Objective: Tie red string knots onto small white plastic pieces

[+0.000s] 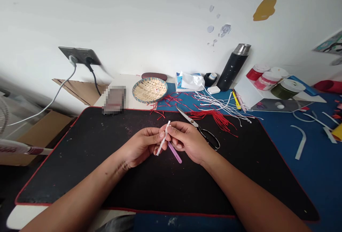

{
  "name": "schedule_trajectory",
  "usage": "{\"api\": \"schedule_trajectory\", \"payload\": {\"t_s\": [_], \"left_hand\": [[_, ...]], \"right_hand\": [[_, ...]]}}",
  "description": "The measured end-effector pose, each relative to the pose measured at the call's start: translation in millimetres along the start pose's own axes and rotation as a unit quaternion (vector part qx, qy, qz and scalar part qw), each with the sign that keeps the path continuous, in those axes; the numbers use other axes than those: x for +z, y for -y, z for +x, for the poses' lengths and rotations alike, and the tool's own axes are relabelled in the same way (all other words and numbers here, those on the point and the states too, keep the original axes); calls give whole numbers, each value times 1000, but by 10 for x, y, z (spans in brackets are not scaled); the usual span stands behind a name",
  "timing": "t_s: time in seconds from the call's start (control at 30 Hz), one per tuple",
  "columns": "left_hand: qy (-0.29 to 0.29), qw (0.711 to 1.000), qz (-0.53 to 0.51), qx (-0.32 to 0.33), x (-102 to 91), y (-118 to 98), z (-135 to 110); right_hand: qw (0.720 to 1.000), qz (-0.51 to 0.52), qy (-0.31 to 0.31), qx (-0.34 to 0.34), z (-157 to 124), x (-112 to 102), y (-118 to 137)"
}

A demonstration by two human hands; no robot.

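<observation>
Over the middle of the black desk mat (112, 178), my left hand (145, 143) pinches a narrow white strip (161, 143) between thumb and fingers. My right hand (187, 137) meets it there, its thumb and fingers closed at the strip's upper part. The strip slants up to the right. A purple stick-like tool (175, 153) shows below the hands; its upper end is hidden behind my fingers, so I cannot tell whether it is held or lying on the mat. Scissors with black handles (199, 127) lie on the mat just beyond my right hand.
Red cords (221, 119) and white cords (216, 102) spread along the mat's far edge. Behind stand a woven basket (149, 90), a tissue box (188, 81) and a black thermos (233, 68). Paint jars (288, 90) stand at the right; a blurred-out object (114, 100) lies at the left.
</observation>
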State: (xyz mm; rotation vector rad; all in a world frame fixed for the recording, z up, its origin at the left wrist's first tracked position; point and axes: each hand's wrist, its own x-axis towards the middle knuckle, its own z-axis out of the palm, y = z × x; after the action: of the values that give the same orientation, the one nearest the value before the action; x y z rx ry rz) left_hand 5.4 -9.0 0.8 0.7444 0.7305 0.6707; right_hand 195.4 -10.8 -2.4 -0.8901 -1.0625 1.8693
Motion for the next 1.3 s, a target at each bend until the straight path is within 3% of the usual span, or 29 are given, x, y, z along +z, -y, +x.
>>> {"api": "schedule_trajectory", "payload": {"t_s": [0.4,0.6,1.0,1.3], "left_hand": [[9,1000,27,-8,-16,24,5],[3,999,41,-1,-16,32,20],[-15,993,111,41,21,37,78],[-41,990,134,29,91,-25,96]], "right_hand": [[1000,15,2,12,-8,30,3],[999,-10,-26,19,-4,33,17],[995,-77,-52,-19,26,-4,48],[990,-113,-68,-58,63,-63,38]]}}
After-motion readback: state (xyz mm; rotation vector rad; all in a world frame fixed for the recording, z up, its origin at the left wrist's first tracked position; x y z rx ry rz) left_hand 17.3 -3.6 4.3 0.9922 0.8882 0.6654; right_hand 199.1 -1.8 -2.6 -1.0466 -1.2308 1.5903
